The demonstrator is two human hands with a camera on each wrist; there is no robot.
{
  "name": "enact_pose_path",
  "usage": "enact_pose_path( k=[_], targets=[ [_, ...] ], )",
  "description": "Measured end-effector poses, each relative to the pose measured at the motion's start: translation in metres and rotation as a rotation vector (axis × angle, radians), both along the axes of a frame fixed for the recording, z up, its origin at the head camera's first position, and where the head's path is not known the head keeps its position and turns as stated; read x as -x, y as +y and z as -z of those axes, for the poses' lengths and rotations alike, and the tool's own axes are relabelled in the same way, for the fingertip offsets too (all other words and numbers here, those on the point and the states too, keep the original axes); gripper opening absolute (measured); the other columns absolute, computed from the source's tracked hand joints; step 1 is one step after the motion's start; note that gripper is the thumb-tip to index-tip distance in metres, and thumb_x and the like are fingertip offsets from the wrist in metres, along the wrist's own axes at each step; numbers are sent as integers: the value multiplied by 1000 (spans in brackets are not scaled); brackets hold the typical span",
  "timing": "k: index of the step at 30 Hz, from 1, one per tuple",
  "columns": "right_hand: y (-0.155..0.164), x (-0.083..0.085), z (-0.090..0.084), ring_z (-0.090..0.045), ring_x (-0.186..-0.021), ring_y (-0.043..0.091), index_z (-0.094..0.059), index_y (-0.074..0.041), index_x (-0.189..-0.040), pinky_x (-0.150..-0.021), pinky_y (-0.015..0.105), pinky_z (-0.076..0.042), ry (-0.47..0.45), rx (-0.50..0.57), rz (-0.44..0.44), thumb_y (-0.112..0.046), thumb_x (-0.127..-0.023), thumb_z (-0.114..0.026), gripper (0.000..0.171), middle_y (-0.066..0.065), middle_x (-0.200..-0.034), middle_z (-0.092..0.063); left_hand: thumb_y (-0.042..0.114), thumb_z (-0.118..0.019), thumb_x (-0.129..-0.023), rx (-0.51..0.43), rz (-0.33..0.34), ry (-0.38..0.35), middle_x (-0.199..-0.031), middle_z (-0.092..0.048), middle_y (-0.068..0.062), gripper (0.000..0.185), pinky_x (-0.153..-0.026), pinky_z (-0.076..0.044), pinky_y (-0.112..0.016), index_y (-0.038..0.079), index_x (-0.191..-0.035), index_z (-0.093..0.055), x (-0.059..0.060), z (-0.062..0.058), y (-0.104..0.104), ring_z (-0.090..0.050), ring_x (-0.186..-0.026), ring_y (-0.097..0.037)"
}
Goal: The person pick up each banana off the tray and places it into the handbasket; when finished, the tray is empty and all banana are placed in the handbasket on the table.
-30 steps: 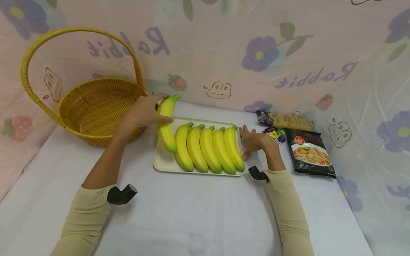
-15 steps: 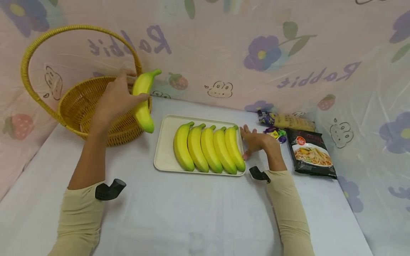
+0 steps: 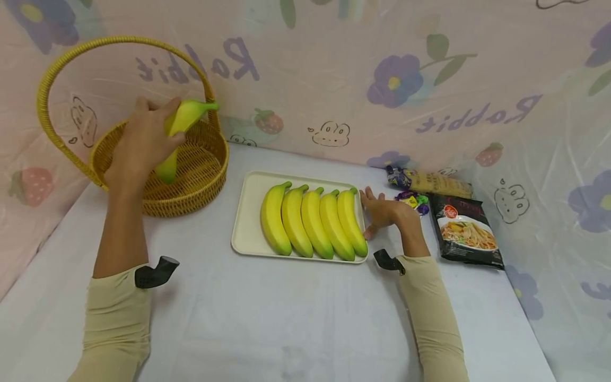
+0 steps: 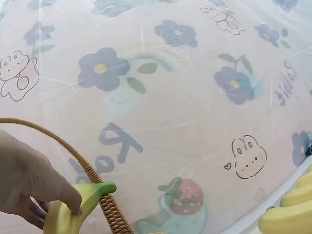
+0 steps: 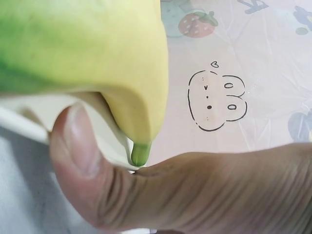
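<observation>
On the white table in front of that floral plastic backdrop, the left hand (image 3: 138, 146) grips a banana (image 3: 177, 139) over the wicker basket (image 3: 191, 180) at far left, so I'd lower it in gently, while the right hand (image 3: 384, 212) rests flat-fingered against the tray (image 3: 248, 212).

Left hand (image 3: 143, 139) raised, forearm near upright, fingers and thumb curled in a grip, back of hand toward the head camera. Right hand (image 3: 384, 212) low, forearm flat, fingers relaxed and spread, thumb extended. Both arms in beige sleeves.
</observation>
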State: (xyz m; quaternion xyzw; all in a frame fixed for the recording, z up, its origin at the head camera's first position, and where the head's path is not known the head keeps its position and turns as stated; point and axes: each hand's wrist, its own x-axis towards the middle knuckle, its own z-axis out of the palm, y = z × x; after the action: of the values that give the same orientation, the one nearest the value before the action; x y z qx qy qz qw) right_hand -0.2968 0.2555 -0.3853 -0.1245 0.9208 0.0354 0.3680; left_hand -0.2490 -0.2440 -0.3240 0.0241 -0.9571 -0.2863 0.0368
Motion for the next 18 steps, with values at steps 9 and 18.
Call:
enact_pose_path(
  k=[9, 18],
  targets=[
    [2, 0, -2, 1, -160, 52, 8, -7, -167, -122, 80, -10, 3, 7, -12, -46, -81, -83, 132, 22, -173, 17, 10, -48, -108, 28, 48, -18, -163, -19, -41, 67, -104, -40, -79, 12, -168, -17, 0, 15, -24, -36, -139, -66],
    [3, 0, -2, 3, -160, 52, 8, -6, -167, -123, 78, -9, -5, 31, -8, -44, -80, -84, 132, 22, -173, 18, -5, -50, -103, 121, 5, -143, -162, -25, -40, 62, -109, -28, -85, 1, -161, -32, 16, 55, -45, -33, -137, -70]
  ],
)
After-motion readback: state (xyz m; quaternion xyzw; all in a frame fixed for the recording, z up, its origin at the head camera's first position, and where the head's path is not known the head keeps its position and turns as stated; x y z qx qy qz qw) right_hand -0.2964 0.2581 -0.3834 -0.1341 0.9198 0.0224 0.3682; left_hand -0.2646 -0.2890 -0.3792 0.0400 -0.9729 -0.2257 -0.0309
